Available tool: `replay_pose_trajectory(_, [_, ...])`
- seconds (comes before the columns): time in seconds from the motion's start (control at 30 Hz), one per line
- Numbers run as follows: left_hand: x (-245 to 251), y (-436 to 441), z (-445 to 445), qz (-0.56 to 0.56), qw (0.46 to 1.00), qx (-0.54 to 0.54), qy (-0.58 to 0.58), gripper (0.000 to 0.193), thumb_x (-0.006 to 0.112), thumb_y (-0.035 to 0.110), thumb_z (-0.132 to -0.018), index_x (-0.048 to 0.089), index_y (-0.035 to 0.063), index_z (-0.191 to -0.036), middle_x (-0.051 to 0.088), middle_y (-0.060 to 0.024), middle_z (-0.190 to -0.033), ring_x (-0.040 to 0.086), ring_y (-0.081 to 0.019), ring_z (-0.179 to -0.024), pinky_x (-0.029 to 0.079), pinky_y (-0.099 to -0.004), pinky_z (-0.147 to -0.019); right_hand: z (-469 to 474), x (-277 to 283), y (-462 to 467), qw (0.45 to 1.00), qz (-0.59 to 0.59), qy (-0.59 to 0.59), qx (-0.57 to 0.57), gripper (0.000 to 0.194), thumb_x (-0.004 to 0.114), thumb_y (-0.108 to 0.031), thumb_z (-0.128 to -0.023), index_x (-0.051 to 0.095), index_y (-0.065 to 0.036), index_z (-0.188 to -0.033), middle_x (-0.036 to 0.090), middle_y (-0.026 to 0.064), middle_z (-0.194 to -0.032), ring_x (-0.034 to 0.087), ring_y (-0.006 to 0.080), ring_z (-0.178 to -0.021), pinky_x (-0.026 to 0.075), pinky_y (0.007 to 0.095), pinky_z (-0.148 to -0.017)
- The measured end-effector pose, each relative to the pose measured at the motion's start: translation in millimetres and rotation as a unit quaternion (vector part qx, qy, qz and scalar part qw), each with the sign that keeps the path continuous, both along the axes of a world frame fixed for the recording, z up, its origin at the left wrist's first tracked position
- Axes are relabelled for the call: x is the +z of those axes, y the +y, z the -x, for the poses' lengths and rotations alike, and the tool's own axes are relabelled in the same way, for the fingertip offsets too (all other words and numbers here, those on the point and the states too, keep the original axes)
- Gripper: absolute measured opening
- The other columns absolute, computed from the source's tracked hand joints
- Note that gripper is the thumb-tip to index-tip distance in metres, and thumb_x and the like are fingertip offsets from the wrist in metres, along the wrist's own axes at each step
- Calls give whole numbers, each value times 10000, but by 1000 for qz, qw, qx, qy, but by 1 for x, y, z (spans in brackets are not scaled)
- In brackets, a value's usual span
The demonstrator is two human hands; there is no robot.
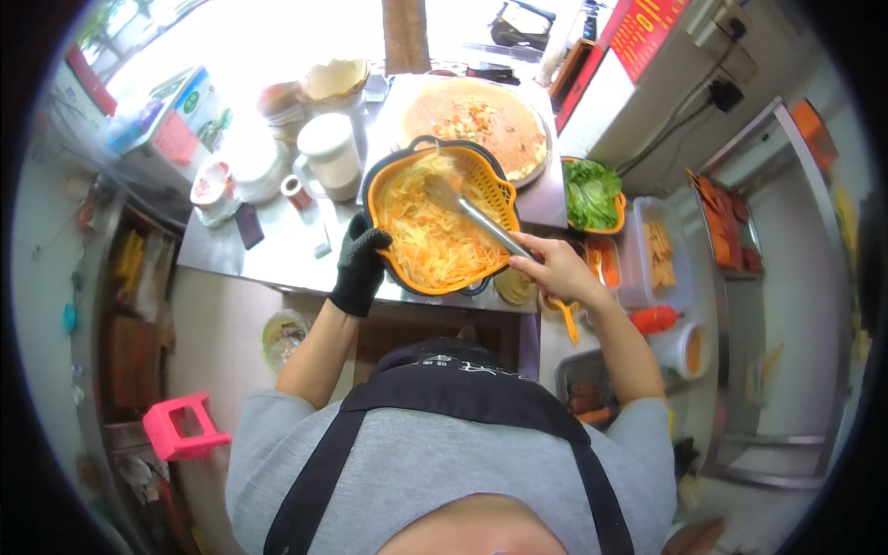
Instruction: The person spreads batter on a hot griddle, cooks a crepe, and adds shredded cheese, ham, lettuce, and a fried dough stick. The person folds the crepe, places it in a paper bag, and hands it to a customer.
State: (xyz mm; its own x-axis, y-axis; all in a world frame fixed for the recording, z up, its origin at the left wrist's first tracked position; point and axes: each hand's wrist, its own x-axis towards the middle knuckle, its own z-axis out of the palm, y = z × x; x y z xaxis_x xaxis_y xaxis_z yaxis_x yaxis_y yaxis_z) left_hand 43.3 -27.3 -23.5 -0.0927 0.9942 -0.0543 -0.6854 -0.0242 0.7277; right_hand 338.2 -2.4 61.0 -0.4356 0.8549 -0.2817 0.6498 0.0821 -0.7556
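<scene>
My left hand (360, 267), in a black dotted glove, grips the left rim of a yellow plastic drain basket (512, 186) set in a dark outer bowl. Shredded vegetables (433, 243), pale yellow and orange, fill much of it. My bare right hand (555, 269) is closed around the handle of metal tongs (489, 225), whose tips reach into the shreds and are partly hidden. Beyond the basket lies a large round flatbread (499, 104) on a round plate, with chopped orange and green bits scattered on top.
Right of the flatbread are a basket of lettuce (593, 194), a tub of orange shreds (602, 262) and a clear container of tan pieces (659, 257). A white pitcher (331, 156), a tape roll (296, 191) and a phone-like dark object (250, 225) stand left. A pink stool (184, 427) is on the floor.
</scene>
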Motion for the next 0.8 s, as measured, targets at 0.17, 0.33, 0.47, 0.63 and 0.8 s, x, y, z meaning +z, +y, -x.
replay_pose_trajectory(0.17, [3,34,-21,-28,997,64,-45,351,544,-28,-745,539,15,-1093,607,-97,-996,593,-216,-944,477,-314,-854,-15,17,53,997,45,55,37,434,602,-200,-890,514,-148,-1311,495,-14,-559,463,50,-452,407,248,-432])
replay_pose_trajectory(0.33, [6,61,-19,-1,991,135,-24,173,560,-20,-754,536,42,-914,577,-68,-865,573,-183,-814,468,-285,-765,-21,33,78,997,26,74,-1,431,589,-192,-896,508,-121,-1313,466,-34,-584,441,42,-438,389,227,-410])
replay_pose_trajectory(0.47, [11,77,20,-20,977,183,110,100,556,-3,-762,521,67,-823,535,-40,-779,538,-146,-728,435,-255,-677,-16,28,111,996,-26,59,-56,404,583,-246,-884,548,-106,-1261,495,-11,-582,466,61,-425,404,246,-411])
replay_pose_trajectory(0.63, [29,72,45,0,975,202,89,77,564,25,-753,516,43,-810,546,-36,-773,534,-129,-723,429,-243,-677,7,10,142,990,-69,-76,-95,417,593,-346,-865,566,-102,-1202,574,73,-620,556,156,-474,465,319,-499])
replay_pose_trajectory(0.8, [32,64,66,9,979,190,75,226,526,-5,-755,520,-7,-981,573,-98,-926,567,-194,-849,451,-289,-810,0,-33,163,933,-196,-281,-113,452,542,-389,-880,516,-110,-1236,646,168,-925,632,316,-894,505,428,-753])
